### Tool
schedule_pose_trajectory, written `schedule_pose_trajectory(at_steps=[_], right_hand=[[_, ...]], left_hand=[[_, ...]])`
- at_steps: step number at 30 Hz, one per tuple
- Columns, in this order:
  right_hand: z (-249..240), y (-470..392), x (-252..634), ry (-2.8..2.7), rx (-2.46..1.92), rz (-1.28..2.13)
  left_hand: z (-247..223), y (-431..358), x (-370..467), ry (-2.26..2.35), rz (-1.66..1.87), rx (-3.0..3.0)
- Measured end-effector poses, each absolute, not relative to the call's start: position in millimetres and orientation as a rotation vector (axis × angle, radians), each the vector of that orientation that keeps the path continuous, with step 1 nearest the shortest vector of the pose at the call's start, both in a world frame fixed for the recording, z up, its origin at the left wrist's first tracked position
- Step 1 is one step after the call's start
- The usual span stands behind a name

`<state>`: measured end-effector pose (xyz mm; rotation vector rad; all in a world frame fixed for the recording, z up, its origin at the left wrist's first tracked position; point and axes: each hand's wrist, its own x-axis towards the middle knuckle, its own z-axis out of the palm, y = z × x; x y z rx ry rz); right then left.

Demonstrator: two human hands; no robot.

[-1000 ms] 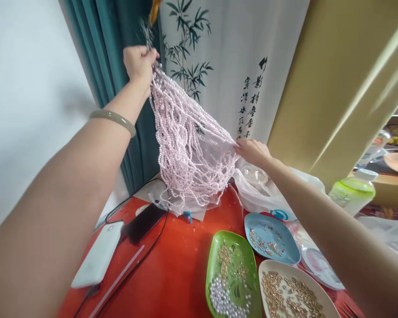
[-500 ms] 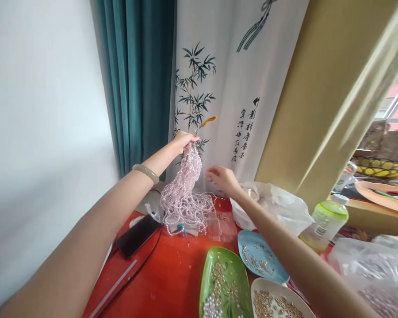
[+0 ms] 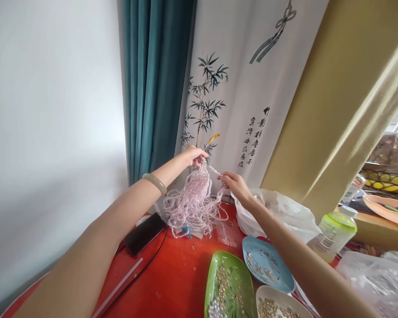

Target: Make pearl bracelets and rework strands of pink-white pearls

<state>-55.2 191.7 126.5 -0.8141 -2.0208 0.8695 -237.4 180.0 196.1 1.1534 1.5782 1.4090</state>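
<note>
Pink bead strands point(image 3: 194, 196) hang below the left hand point(image 3: 195, 155), long axis near upright, gathered end up.
Nearest, well below both hands, the green tray point(image 3: 234, 270) sits on the red table point(image 3: 175, 278); the blue tray point(image 3: 268, 248) lies beyond it, below the right hand point(image 3: 234, 183). The strands' lower end fans out in loops over the table, beneath the left hand, which closes around their narrow top. The right hand pinches beads drawn aside, one length sloping down to it from the left hand. Above the left hand an orange tail point(image 3: 214, 138) points up and rightward, before a bamboo-patterned hanging point(image 3: 248, 84).
</note>
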Motion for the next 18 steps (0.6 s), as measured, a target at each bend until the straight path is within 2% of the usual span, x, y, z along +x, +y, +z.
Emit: schedule_pose_trajectory(at_steps=[5, 11, 15, 18], right_hand=[[136.5, 193.3, -39.7, -1.862, -0.724, 1.122], [170.0, 203.2, -38.4, -1.833, -0.594, 1.312], [187.6, 216.3, -31.6, -1.753, -0.639, 1.248], [185.3, 224.6, -21.4, -1.76, -0.759, 1.112]], left_hand=[[187.3, 183.6, -241.3, 1.537, 1.337, 1.206], [169.8, 177.5, -244.3, 1.317, 1.31, 1.358], [163.6, 177.0, -252.0, 1.216, 1.381, 1.425], [163.3, 180.4, -257.8, 1.31, 1.52, 1.416]])
